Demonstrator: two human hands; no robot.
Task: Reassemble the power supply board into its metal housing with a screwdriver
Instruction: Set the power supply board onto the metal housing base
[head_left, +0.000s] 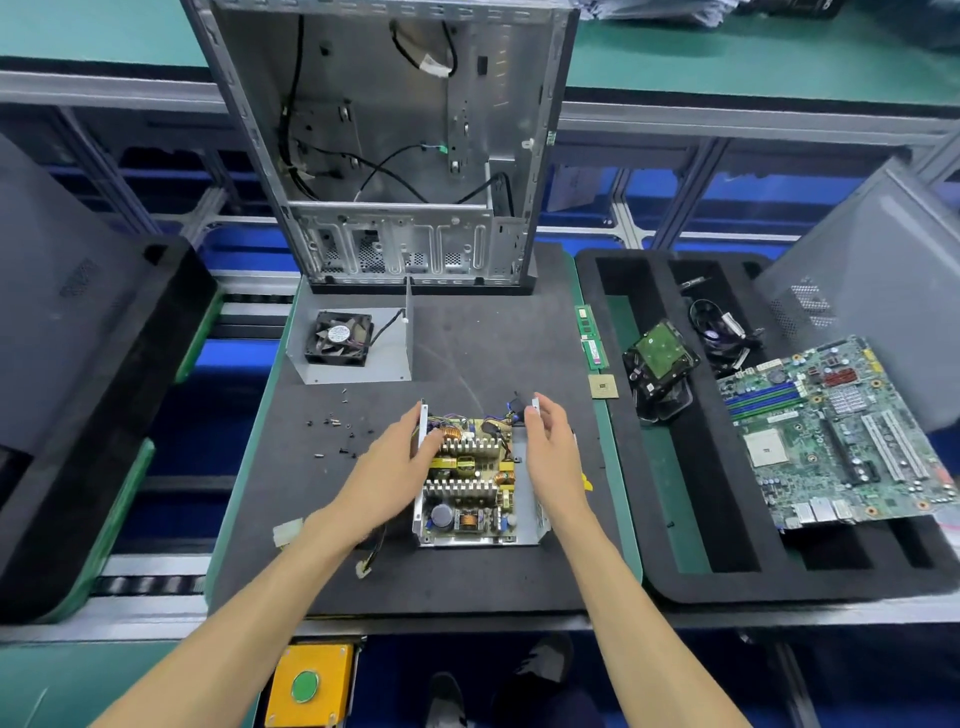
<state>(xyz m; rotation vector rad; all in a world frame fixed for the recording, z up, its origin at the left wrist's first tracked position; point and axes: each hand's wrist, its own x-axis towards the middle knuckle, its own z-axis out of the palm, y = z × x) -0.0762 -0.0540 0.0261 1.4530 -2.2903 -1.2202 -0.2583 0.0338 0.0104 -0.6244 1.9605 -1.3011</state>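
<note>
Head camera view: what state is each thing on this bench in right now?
Board: sitting in the housing.
Housing: open-topped, flat on the mat.
Left hand: fingers on the housing's left wall and the board.
Right hand: fingers at the housing's right wall.
Screws: loose on the mat.
Fan: mounted on a detached cover.
PC case: upright, open, gutted.
Motherboard: removed, resting tilted on the tray.

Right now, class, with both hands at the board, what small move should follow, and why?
Probably press the green power supply board flat into its grey metal housing. Both hands, left hand and right hand, flank it; the small dark loose screws lie unused, and no screwdriver shows.
</note>
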